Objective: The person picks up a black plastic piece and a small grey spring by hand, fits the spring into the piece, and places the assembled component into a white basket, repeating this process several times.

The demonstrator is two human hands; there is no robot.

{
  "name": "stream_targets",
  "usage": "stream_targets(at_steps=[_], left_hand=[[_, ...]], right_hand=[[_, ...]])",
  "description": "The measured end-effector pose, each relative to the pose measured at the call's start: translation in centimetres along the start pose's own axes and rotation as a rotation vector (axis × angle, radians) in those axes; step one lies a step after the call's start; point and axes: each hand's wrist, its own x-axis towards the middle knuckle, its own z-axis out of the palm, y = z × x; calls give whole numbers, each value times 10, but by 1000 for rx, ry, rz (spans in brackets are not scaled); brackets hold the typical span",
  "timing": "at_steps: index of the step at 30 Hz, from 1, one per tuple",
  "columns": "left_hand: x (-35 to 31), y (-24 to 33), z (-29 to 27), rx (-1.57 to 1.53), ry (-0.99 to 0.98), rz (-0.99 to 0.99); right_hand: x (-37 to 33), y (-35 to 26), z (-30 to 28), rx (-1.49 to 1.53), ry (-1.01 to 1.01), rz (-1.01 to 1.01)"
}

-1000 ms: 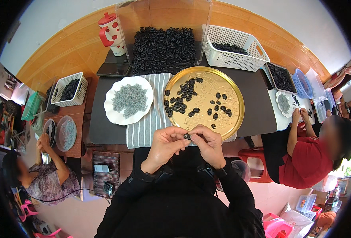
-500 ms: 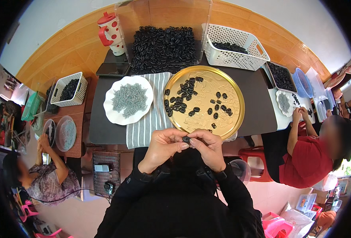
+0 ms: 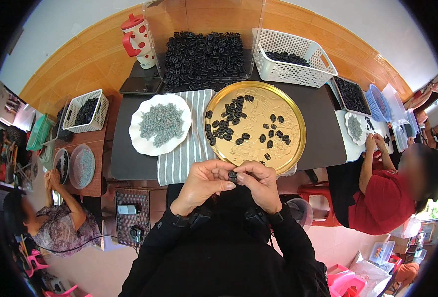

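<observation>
Both hands meet just in front of the table's near edge, around a small black oval plastic piece (image 3: 233,175). My left hand (image 3: 202,184) pinches the piece from its left side. Thumb and fingers of my right hand (image 3: 259,182) press on it from the right. Beyond the hands lies a round gold tray (image 3: 278,94) with several similar black pieces (image 3: 226,129), some bunched at the left and some scattered at the right. To its left a white scalloped plate (image 3: 138,143) holds a heap of small grey-green screw-like parts (image 3: 162,123).
A clear bin (image 3: 204,62) full of black pieces stands at the back, beside a white perforated basket (image 3: 298,69). A spotted tumbler (image 3: 142,42) and dark phone (image 3: 140,85) are back left. A striped cloth (image 3: 172,168) lies under the plate. Co-workers sit left (image 3: 65,218) and right (image 3: 387,198).
The black piece has turned between my fingers and now shows more of its face. My left thumb has shifted slightly down. Both hands stay in nearly the same place.
</observation>
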Motion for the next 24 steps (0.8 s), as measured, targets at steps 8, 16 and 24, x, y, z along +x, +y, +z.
stream_targets(at_steps=[8,16,24], left_hand=[[-2,-7,-2,0,27,24],[-5,-13,5,-80,73,88],[-7,-15,10,-24,110,160]], right_hand=[[-2,-1,3,-5,5,-10],[-5,2,6,11,50,-54],[-6,0,6,34,30,-61]])
